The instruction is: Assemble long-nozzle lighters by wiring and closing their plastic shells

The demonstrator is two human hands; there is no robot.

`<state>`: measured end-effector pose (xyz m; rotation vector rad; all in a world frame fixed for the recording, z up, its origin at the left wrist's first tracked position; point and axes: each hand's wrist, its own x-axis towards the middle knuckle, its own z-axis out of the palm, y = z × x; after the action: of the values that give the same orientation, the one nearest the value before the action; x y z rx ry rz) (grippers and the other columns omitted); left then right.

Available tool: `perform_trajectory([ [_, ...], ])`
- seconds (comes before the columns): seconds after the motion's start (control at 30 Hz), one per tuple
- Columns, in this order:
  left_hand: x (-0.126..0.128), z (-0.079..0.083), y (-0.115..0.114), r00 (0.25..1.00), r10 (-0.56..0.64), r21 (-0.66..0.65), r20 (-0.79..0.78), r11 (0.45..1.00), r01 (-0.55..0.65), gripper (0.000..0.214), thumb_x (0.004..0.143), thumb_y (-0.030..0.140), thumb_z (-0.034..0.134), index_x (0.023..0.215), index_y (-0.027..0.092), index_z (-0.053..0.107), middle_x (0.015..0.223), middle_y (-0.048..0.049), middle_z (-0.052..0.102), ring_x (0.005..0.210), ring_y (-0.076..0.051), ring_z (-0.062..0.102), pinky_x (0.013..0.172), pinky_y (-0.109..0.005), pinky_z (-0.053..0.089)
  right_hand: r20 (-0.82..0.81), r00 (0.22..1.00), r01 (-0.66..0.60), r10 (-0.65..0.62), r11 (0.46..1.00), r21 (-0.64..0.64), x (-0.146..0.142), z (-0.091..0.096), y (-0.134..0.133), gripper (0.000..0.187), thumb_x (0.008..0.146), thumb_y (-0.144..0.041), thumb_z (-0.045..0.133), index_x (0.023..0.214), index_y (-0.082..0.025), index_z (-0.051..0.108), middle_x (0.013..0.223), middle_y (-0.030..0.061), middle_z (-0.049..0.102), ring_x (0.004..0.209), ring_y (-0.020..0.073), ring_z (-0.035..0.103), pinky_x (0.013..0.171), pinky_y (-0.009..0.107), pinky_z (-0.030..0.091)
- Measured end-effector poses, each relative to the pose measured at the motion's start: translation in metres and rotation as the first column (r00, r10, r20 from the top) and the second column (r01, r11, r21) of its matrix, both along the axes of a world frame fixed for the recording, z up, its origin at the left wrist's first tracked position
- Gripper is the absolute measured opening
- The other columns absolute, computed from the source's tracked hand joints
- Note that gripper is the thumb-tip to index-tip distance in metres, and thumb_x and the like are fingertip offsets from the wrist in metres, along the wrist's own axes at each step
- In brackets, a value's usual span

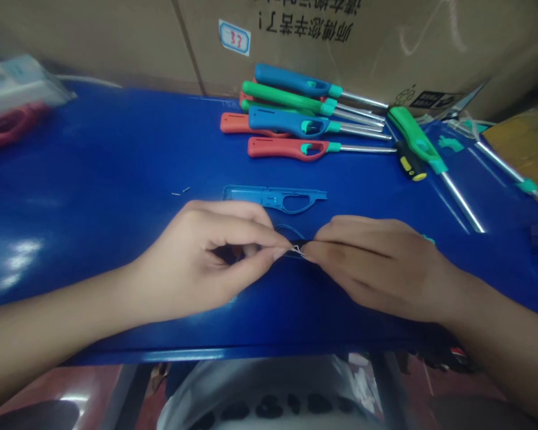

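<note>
My left hand point(233, 254) is closed in a pinch, thumb against forefinger, on one end of a thin whitish wire-like piece point(297, 248). From the other side, the fingertips of my right hand point(376, 263) pinch the same piece. Its exact kind is too small to tell. Beneath the fingertips shows part of another blue casing point(289, 229), mostly covered by my hands. Just beyond them an opened blue lighter shell half point(273, 196) lies on the table, its inner side up and its trigger loop to the right.
Several long-necked lighters point(291, 149) lie piled at the back. A green lighter point(415, 134) and a black-yellow screwdriver point(411, 162) are right of them. Two small screws point(179, 192) lie left. A cardboard box point(152, 48) stands behind; a red casing point(13, 124) is far left.
</note>
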<state>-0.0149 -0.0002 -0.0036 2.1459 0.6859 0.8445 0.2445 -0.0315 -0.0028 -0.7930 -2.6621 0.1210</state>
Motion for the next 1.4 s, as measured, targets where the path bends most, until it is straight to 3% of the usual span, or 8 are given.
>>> perform_trajectory([
  [0.2, -0.0007, 0.0001, -0.0002, 1.0, 0.009, -0.032, 0.006, 0.999, -0.009, 0.012, 0.092, 0.008, 0.074, 0.097, 0.012, 0.084, 0.083, -0.0014, 0.075, 0.067, -0.006, 0.068, 0.059, -0.015, 0.054, -0.004, 1.0, 0.006, -0.006, 1.0, 0.007, -0.0011, 0.0018, 0.0001, 0.019, 0.106, -0.01, 0.051, 0.11, -0.013, 0.07, 0.097, 0.0047, 0.073, 0.085, 0.016, 0.065, 0.075, 0.029, 0.052],
  [0.7, 0.0014, 0.0031, -0.0018, 1.0, 0.004, 0.033, -0.01, 0.999, -0.004, 0.014, 0.092, 0.01, 0.074, 0.098, 0.017, 0.083, 0.088, -0.0013, 0.078, 0.074, -0.009, 0.073, 0.067, -0.017, 0.058, -0.017, 1.0, -0.01, 0.011, 1.0, 0.022, -0.0013, 0.0012, 0.0006, 0.017, 0.105, -0.009, 0.053, 0.11, -0.012, 0.07, 0.096, 0.0056, 0.074, 0.083, 0.0166, 0.065, 0.072, 0.031, 0.054],
  [1.0, -0.0021, -0.0013, 0.0, 1.0, 0.015, 0.093, -0.026, 0.996, -0.013, 0.013, 0.093, 0.01, 0.073, 0.1, 0.018, 0.082, 0.089, -0.0008, 0.078, 0.074, -0.008, 0.072, 0.068, -0.016, 0.057, -0.049, 0.998, 0.032, -0.031, 0.999, 0.036, -0.0011, 0.0038, 0.001, 0.017, 0.106, -0.01, 0.055, 0.112, -0.016, 0.069, 0.101, 0.0051, 0.076, 0.094, 0.0141, 0.071, 0.085, 0.027, 0.059],
  [1.4, -0.0055, -0.0006, 0.0023, 0.998, 0.037, 0.145, -0.053, 0.989, -0.029, 0.013, 0.095, 0.016, 0.073, 0.104, 0.022, 0.082, 0.094, -0.0005, 0.079, 0.077, -0.011, 0.073, 0.071, -0.021, 0.058, -0.05, 0.994, 0.104, -0.101, 0.993, 0.059, 0.0022, 0.0024, -0.0013, 0.013, 0.104, -0.014, 0.059, 0.111, -0.022, 0.068, 0.1, 0.0019, 0.076, 0.087, 0.0153, 0.072, 0.076, 0.028, 0.058],
])
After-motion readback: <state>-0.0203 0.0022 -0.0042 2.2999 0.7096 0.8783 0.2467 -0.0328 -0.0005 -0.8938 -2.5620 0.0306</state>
